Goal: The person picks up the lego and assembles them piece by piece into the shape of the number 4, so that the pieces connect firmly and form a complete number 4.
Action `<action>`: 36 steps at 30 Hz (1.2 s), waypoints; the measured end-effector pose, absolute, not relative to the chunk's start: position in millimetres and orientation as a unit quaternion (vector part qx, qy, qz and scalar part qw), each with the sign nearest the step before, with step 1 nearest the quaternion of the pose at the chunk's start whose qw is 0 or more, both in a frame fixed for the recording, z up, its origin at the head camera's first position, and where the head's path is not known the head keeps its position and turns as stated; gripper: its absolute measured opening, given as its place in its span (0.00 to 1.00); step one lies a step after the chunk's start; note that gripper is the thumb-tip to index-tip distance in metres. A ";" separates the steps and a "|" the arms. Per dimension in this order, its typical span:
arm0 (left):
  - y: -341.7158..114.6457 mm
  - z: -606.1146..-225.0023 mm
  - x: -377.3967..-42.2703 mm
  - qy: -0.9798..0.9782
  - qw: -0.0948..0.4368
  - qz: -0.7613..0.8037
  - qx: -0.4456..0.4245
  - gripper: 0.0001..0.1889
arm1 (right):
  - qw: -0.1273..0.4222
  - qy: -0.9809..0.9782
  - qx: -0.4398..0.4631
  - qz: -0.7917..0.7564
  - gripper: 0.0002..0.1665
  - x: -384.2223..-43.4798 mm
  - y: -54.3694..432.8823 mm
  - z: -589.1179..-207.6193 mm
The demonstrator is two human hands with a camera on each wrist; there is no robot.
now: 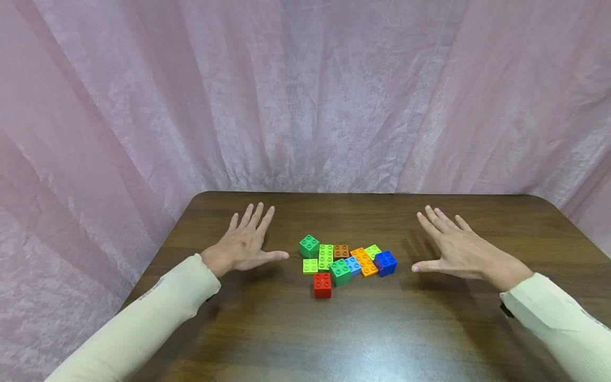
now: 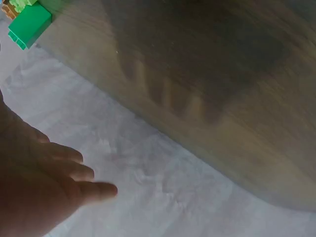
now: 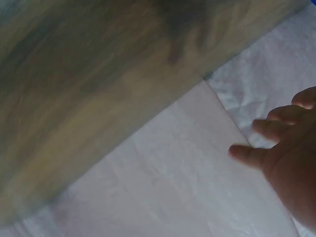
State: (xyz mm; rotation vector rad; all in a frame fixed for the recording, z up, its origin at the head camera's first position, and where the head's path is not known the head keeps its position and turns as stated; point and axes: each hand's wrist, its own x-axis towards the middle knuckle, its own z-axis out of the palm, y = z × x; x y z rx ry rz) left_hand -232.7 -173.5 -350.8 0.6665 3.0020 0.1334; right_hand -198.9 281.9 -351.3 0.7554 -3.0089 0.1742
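My left hand point(image 1: 245, 245) is spread flat with nothing in it, left of a cluster of toy building bricks. Right of the cluster, my right hand point(image 1: 458, 248) is spread the same way, its thumb pointing inward toward the blue brick point(image 1: 385, 263). At the cluster's left are a green brick point(image 1: 309, 246) and flat lime bricks point(image 1: 326, 257). A brown brick point(image 1: 341, 251) lies at the back, and an orange brick point(image 1: 364, 262) lies beside a light blue one point(image 1: 353, 265). Nearest me are a second green brick point(image 1: 340, 272) and a red brick point(image 1: 322, 285).
The bricks lie on a dark brown wooden table point(image 1: 267, 329) with rounded far corners. Behind its far edge hangs a pink curtain point(image 1: 305, 95), which also runs down both sides. In the left wrist view a green brick point(image 2: 30, 24) shows at the top left corner.
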 end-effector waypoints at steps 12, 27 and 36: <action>-155.1 -359.7 -241.9 0.938 0.074 0.196 0.275 0.55 | 0.026 -0.939 0.305 0.154 0.61 -205.9 266.5 -359.0; -134.2 -369.7 -254.5 0.909 0.088 0.279 0.297 0.43 | 0.013 -0.902 0.347 0.256 0.42 -208.6 249.4 -370.0; -125.7 -375.4 -267.2 0.888 0.130 0.333 0.289 0.33 | -0.050 -0.896 0.338 0.285 0.35 -212.6 243.3 -370.9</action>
